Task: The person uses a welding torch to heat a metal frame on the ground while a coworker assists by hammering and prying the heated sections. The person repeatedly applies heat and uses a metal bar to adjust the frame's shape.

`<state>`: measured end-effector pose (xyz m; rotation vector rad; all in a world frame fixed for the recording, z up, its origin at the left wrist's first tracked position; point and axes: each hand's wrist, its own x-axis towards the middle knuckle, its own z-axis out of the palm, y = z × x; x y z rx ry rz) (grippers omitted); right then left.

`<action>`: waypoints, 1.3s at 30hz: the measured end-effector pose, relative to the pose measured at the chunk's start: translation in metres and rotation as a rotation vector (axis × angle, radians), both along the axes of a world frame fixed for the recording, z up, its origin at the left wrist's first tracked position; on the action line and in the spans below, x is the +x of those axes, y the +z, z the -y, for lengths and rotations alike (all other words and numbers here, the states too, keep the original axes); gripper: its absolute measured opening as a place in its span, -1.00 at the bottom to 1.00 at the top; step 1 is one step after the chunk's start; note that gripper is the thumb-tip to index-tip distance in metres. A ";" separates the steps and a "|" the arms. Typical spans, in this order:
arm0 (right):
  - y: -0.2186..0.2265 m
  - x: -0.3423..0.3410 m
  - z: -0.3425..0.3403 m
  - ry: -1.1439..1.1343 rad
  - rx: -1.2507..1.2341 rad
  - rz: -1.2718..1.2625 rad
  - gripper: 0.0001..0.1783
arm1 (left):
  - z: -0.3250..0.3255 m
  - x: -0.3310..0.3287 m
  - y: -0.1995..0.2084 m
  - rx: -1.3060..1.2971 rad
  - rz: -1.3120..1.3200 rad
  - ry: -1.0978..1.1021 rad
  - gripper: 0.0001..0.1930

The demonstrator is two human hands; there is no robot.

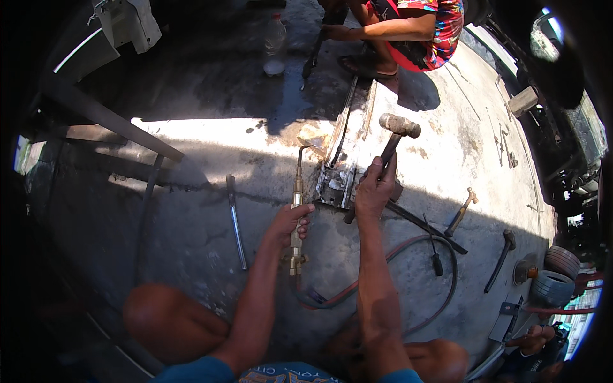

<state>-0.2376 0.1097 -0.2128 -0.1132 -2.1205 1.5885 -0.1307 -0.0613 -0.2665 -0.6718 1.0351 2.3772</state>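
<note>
Bare knees at the lower edge, crouched over a concrete floor point(191, 217). Left hand point(288, 223) wrapped around the brass body of a gas torch point(297, 204), fingers closed on it, bent nozzle aimed up toward the sheet-metal piece point(341, 172) lying just beyond. Twin hoses point(408, 255) — red and dark — trailing from the torch's tail and looping off to the right across the floor. Right hand point(375, 188) clamped on the dark handle of a hammer point(396, 131), head raised over the metal's right side.

Torch likely rigid and fairly heavy, dragged a little by the hoses; best held mid-body, as now, clear of the tip. Hammer top-heavy, handle probably slick; grip low for swing. Metal piece stiff, thin, sharp-edged, possibly hot near the nozzle — not a thing for bare skin.

Around: a steel rod point(236, 220) on the floor left of the torch, a screwdriver point(434, 255) inside the hose loop, a smaller hammer point(461, 212) and a pry bar point(500, 260) well off to the right. Hose loop the nearest snag for the right forearm.

Farther off, at the metal's far end, another person in a patterned shirt point(440, 25) squatting, one foot beside it; a clear plastic bottle point(274, 41) in shade beyond.
</note>
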 end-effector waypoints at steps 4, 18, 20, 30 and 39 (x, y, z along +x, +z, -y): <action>-0.059 0.002 0.001 -0.089 0.112 0.185 -0.45 | -0.012 -0.001 0.006 -0.021 0.008 -0.056 -0.72; -0.064 0.004 0.014 -0.021 -0.211 0.400 -0.46 | -0.002 0.001 0.012 -0.048 0.002 -0.059 -0.76; -0.062 -0.011 0.010 0.040 -0.458 0.544 -0.52 | 0.000 0.000 0.015 -0.056 -0.001 -0.076 -0.76; -0.046 -0.016 0.022 0.169 -0.498 0.522 -0.61 | 0.004 0.002 0.017 -0.095 0.006 -0.082 -0.72; -0.049 -0.026 0.038 0.129 -0.536 0.495 -0.61 | 0.005 0.001 0.015 -0.132 -0.005 0.015 -0.72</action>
